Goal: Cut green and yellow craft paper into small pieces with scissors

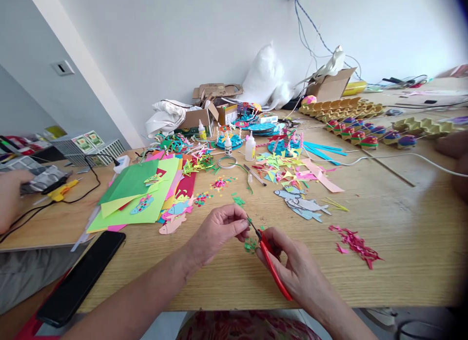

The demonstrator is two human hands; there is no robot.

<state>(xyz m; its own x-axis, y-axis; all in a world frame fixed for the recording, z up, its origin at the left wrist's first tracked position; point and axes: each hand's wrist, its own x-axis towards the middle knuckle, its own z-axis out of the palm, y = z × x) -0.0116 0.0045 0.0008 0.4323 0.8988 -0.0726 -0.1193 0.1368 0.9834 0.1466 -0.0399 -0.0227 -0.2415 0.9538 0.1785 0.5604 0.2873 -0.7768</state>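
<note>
Right fingers (pixel 282 241) grip red scissors (pixel 274 270); left fingers (pixel 237 228) pinch a small green piece (pixel 249 222). At twelve o'clock: translucent bottle (pixel 250 149), contents unclear.

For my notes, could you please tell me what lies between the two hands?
In the head view, the scissors reach from the right hand toward the left hand, with green scraps below.

Red-handled scissors (pixel 273 270) in right grip (pixel 297 265); green bits (pixel 250 245) on table (pixel 413 223).
</note>
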